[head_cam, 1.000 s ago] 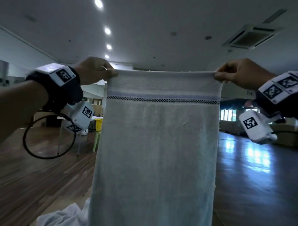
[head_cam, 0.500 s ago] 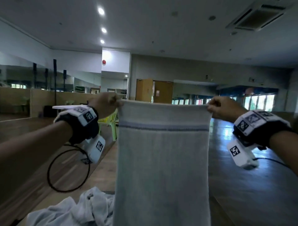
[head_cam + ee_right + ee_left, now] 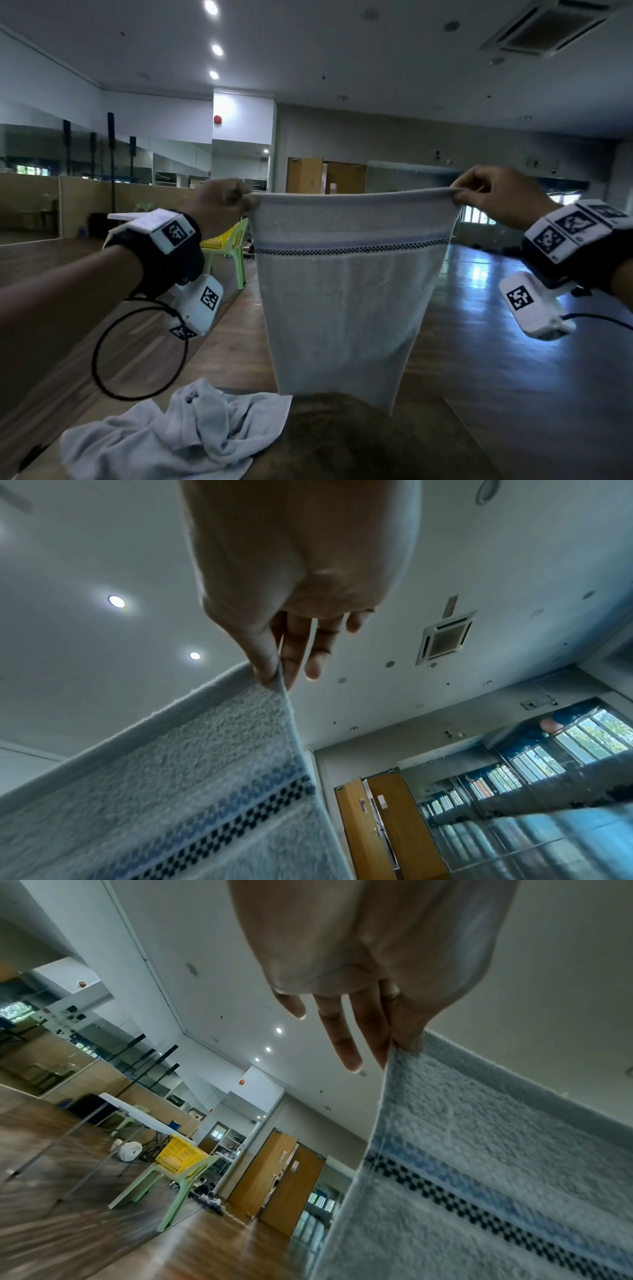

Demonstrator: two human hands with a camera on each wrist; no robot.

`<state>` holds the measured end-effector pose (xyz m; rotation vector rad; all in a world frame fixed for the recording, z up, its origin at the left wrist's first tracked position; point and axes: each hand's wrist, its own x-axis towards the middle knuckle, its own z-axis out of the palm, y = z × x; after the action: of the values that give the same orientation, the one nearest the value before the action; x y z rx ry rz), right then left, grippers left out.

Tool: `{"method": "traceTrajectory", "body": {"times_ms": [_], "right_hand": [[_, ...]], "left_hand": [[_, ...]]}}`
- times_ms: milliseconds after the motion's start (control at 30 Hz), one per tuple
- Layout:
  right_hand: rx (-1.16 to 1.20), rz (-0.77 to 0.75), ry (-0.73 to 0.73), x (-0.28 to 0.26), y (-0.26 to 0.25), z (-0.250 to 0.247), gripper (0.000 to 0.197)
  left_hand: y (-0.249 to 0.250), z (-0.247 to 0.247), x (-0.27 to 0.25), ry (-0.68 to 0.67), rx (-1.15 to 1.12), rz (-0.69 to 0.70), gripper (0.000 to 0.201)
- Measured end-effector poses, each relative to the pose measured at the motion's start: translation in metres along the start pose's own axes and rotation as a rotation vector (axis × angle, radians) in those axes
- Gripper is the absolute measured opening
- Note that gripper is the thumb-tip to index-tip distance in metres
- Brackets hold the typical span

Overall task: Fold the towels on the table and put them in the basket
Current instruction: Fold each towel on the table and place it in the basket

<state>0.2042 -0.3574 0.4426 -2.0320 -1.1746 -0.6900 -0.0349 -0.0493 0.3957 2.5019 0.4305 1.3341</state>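
Observation:
A pale grey towel (image 3: 346,301) with a blue and black checked stripe hangs spread in the air in front of me. My left hand (image 3: 227,202) pinches its top left corner (image 3: 404,1045) between thumb and finger. My right hand (image 3: 493,198) pinches the top right corner (image 3: 274,680) the same way. The towel's lower edge hangs just above the brown table (image 3: 359,442). A second, crumpled pale towel (image 3: 178,428) lies on the table at the lower left. A yellow basket (image 3: 179,1154) sits on a pale green chair (image 3: 167,1185) further back on the left.
A white folding table (image 3: 137,1115) stands behind the chair. Wooden floor (image 3: 513,359) stretches around, with mirrored walls at the left and right and wooden doors (image 3: 329,178) at the back. A black cable loop (image 3: 137,353) hangs below my left wrist.
The towel has come down from in front of my view and out over the table; its lower edge now shows above the table. Both hands keep their corners and have spread wider.

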Motion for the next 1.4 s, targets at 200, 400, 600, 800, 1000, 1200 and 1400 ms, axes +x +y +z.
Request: {"method": "traceTrajectory", "body": {"times_ms": [200, 400, 600, 800, 1000, 1200, 1400], "right_hand": [[0.034, 0.065, -0.258, -0.036, 0.024, 0.035, 0.019], [0.107, 0.140, -0.418, -0.077, 0.052, 0.079, 0.019], [0.133, 0.208, -0.633, -0.142, 0.084, 0.142, 0.012], [-0.008, 0.219, -0.898, -0.229, 0.117, 0.220, 0.017], [-0.121, 0.340, -0.920, -0.284, 0.140, 0.273, 0.014], [-0.118, 0.306, -0.991, -0.305, 0.164, 0.299, 0.026], [-0.163, 0.275, -1.115, -0.319, 0.172, 0.304, 0.024]], "left_hand": [[-0.042, 0.033, -0.050, -0.268, -0.039, -0.084, 0.019], [-0.085, 0.075, -0.097, -0.387, -0.034, -0.142, 0.027], [-0.115, 0.114, -0.155, -0.547, -0.006, -0.162, 0.030], [-0.147, 0.181, -0.249, -0.775, 0.270, -0.263, 0.013], [-0.159, 0.224, -0.294, -0.809, 0.233, -0.237, 0.016], [-0.161, 0.247, -0.300, -0.923, 0.230, -0.207, 0.017], [-0.159, 0.261, -0.306, -1.080, 0.298, -0.118, 0.011]]}}
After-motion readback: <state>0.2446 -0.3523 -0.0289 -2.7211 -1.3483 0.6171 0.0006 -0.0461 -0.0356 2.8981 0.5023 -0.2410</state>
